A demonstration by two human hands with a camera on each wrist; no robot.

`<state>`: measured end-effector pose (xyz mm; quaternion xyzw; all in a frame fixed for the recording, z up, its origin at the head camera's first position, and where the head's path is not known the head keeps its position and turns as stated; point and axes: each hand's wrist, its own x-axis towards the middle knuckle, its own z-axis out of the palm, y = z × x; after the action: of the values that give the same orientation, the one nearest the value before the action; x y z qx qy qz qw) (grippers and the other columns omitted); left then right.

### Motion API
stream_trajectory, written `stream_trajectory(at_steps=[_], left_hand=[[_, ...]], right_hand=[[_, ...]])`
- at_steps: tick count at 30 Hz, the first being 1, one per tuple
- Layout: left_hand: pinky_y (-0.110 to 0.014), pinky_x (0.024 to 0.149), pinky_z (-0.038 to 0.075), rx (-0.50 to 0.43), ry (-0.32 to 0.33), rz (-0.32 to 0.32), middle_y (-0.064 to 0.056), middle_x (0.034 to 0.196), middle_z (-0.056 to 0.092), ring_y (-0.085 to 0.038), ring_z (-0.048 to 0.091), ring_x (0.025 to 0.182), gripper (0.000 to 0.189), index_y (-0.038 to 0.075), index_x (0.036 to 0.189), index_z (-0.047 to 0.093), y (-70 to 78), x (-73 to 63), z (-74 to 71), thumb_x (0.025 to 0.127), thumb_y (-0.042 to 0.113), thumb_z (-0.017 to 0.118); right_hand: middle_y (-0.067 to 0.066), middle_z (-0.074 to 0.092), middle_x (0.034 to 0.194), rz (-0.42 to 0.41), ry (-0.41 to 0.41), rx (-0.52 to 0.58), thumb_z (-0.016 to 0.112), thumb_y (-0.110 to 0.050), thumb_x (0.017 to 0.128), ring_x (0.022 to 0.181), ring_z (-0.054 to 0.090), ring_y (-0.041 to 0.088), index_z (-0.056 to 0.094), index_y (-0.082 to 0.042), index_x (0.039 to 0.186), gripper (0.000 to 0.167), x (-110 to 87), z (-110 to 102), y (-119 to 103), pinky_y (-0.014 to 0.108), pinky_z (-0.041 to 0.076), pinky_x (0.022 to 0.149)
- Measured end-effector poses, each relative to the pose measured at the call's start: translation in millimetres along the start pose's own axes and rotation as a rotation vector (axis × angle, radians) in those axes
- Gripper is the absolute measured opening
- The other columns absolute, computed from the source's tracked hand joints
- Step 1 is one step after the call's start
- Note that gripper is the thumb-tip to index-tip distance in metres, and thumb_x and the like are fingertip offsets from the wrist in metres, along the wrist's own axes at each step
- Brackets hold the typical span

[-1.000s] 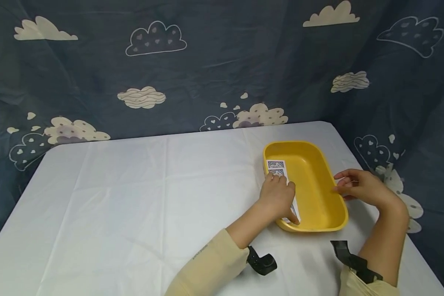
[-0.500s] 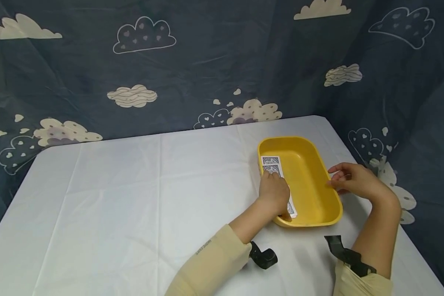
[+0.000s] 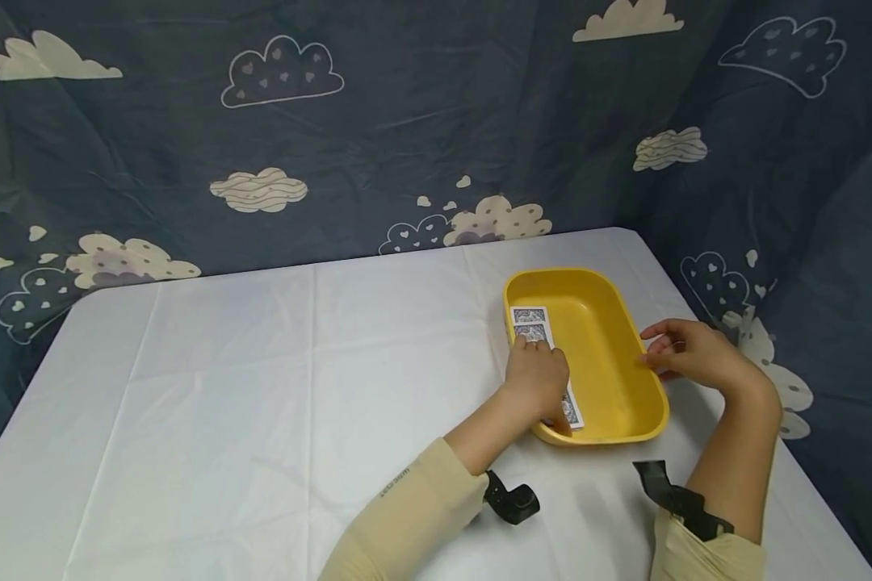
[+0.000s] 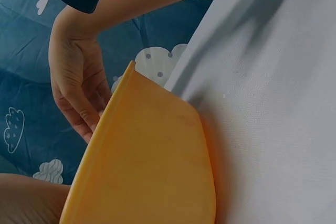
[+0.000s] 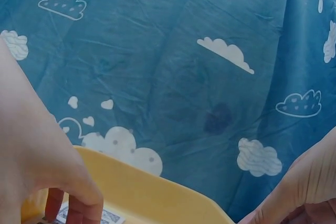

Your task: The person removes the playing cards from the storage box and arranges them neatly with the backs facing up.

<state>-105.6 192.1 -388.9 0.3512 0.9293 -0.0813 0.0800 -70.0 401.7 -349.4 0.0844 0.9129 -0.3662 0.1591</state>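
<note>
A yellow plastic tray (image 3: 610,379) stands at the right of the white table. White-bordered playing cards (image 3: 530,315) with patterned backs lie overlapping in a row along its left inner side. Over the middle of that row is my left hand (image 3: 538,377), fingers curled down on the cards and thumb towards their near end; it hides part of them. The right wrist view shows these bent fingers at the cards (image 5: 110,216). My right hand (image 3: 698,355) holds the tray's right rim, thumb on the edge; the left wrist view shows this hand (image 4: 79,87) at the rim.
White cloth (image 3: 211,420) covers the table. A dark blue curtain (image 3: 407,121) with cloud prints hangs behind it and along the right side. Black straps (image 3: 512,500) stick out from both sleeves.
The head view has shifted slightly, moving the scene left and up. My left thumb has drawn in, uncovering more of the near end of the cards. My right hand stays at the rim.
</note>
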Motion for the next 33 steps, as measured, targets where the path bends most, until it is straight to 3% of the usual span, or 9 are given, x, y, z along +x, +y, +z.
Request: stream_trajectory(at_steps=[6, 10, 16, 20, 27, 33], left_hand=[[-0.031, 0.08, 0.034, -0.097, 0.143, 0.05, 0.004, 0.094, 0.052, -0.012, 0.051, 0.087, 0.089, 0.017, 0.108, 0.054, -2.7, -7.3, -5.4, 0.044, 0.076, 0.072], [-0.03, 0.079, 0.036, -0.136, 0.254, 0.062, 0.004, 0.099, 0.051, -0.012, 0.05, 0.09, 0.089, 0.017, 0.112, 0.051, -10.5, -15.4, -21.9, 0.049, 0.078, 0.068], [-0.03, 0.085, 0.035, -0.174, 0.323, 0.042, 0.002, 0.115, 0.05, -0.013, 0.047, 0.103, 0.097, 0.015, 0.126, 0.046, -38.8, -36.3, -56.8, 0.053, 0.076, 0.068], [-0.032, 0.087, 0.036, -0.226, 0.343, 0.022, 0.0, 0.12, 0.049, -0.014, 0.046, 0.104, 0.099, 0.014, 0.129, 0.044, -60.9, -48.3, -65.1, 0.053, 0.072, 0.071], [-0.034, 0.085, 0.038, -0.373, 0.307, -0.047, -0.004, 0.12, 0.049, -0.017, 0.045, 0.102, 0.101, 0.011, 0.13, 0.043, -102.7, -53.7, -47.6, 0.051, 0.063, 0.079], [-0.04, 0.085, 0.042, -0.447, 0.194, -0.106, -0.008, 0.114, 0.05, -0.022, 0.048, 0.096, 0.095, 0.008, 0.127, 0.047, -123.2, -40.0, -15.9, 0.051, 0.053, 0.084]], right_hand=[[0.01, 0.055, 0.087, 0.007, -0.003, 0.002, 0.063, -0.017, 0.086, 0.078, 0.057, 0.021, 0.046, 0.008, 0.119, 0.045, -0.8, 1.4, 1.7, 0.031, 0.054, 0.071], [0.01, 0.056, 0.087, 0.007, -0.001, -0.012, 0.064, -0.019, 0.086, 0.078, 0.057, 0.02, 0.046, 0.009, 0.118, 0.046, -2.9, 2.1, 3.5, 0.03, 0.054, 0.07], [0.01, 0.056, 0.086, -0.007, 0.001, -0.016, 0.063, -0.017, 0.087, 0.077, 0.057, 0.021, 0.046, 0.01, 0.117, 0.045, -2.0, 1.1, 1.4, 0.03, 0.055, 0.07], [0.01, 0.056, 0.086, -0.018, 0.001, -0.026, 0.062, -0.016, 0.087, 0.077, 0.057, 0.02, 0.046, 0.01, 0.117, 0.043, -1.1, -1.3, 0.9, 0.03, 0.055, 0.069], [0.009, 0.054, 0.084, -0.015, -0.001, 0.006, 0.063, -0.016, 0.086, 0.075, 0.056, 0.019, 0.047, 0.009, 0.115, 0.042, -1.2, -2.1, 0.7, 0.029, 0.054, 0.069], [0.01, 0.053, 0.084, -0.014, -0.005, 0.02, 0.061, -0.013, 0.087, 0.076, 0.056, 0.02, 0.046, 0.01, 0.115, 0.039, -1.9, -1.1, -0.3, 0.03, 0.054, 0.069]])
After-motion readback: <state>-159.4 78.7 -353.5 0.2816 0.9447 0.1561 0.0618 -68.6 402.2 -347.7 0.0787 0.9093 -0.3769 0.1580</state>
